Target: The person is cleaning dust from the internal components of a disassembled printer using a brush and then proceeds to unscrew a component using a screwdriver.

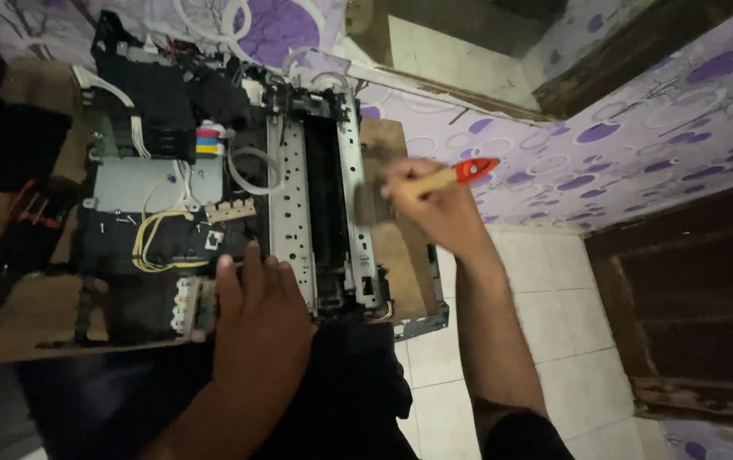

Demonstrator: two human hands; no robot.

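A stripped-down printer [213, 187] lies open on a brown board, showing its metal frame [294, 204], yellow and white wires and colour ink cartridges. My left hand [260, 311] rests flat on its near edge, fingers together, holding nothing. My right hand [435, 204] grips a paintbrush [422, 186] with a wooden handle and red tip. The brush's bristles touch the right side rail of the metal frame.
The brown board [17, 324] sits at my lap. Purple-patterned wall covering [656, 128] runs to the right. White floor tiles [537, 281] lie below the right arm, and a dark wooden door or frame [690, 307] stands at far right.
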